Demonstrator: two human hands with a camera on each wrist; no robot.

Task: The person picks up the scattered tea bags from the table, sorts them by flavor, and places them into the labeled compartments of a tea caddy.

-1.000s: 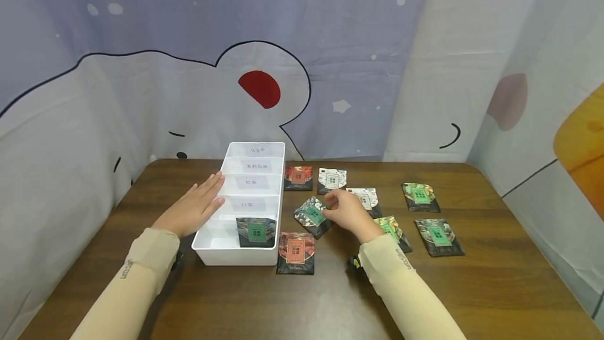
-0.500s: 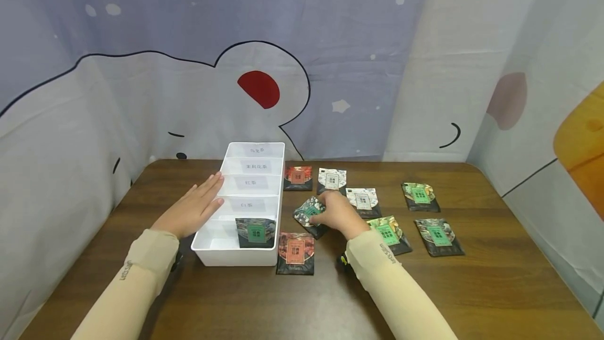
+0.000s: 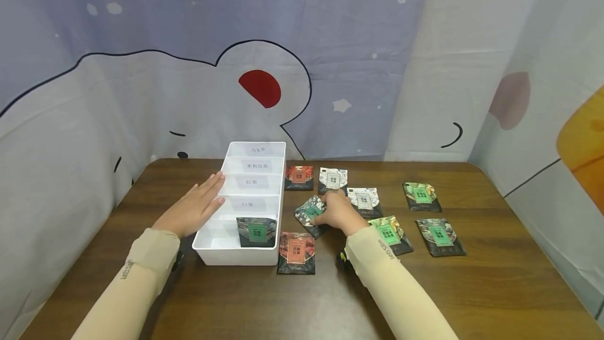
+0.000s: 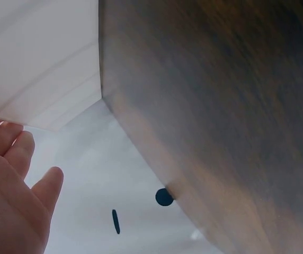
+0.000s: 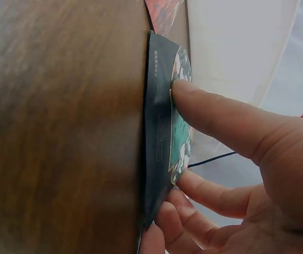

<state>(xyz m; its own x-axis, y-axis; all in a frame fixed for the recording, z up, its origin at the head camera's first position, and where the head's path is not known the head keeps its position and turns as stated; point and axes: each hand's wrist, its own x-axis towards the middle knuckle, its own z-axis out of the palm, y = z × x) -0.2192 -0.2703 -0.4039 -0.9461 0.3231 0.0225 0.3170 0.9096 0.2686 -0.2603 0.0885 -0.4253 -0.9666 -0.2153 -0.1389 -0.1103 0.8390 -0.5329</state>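
Observation:
My left hand (image 3: 192,208) rests with straight fingers against the left rim of a white divided box (image 3: 236,257) with paper labels on its dividers. In the left wrist view the fingertips touch the box's edge. A dark green tea sachet (image 3: 256,233) leans in the box's nearest compartment. Right of the box, my right hand (image 3: 341,213) pinches a black tea sachet with a green label and white flowers (image 3: 309,211). The right wrist view has the thumb on the face of this sachet (image 5: 159,111) and the other fingers along its edge; it lies on the table.
Red tea sachets lie before (image 3: 296,254) and behind (image 3: 299,177) the held one. White sachets (image 3: 333,179) (image 3: 365,201) are just beyond the right hand. Green sachets (image 3: 390,234) (image 3: 421,196) (image 3: 440,237) lie farther right on the wooden table (image 3: 509,277). A printed curtain (image 3: 349,67) hangs behind.
Since one second ago my right hand has shifted slightly left and its thumb and fingers have closed on the flowered green-label sachet. The left hand has stayed at the box.

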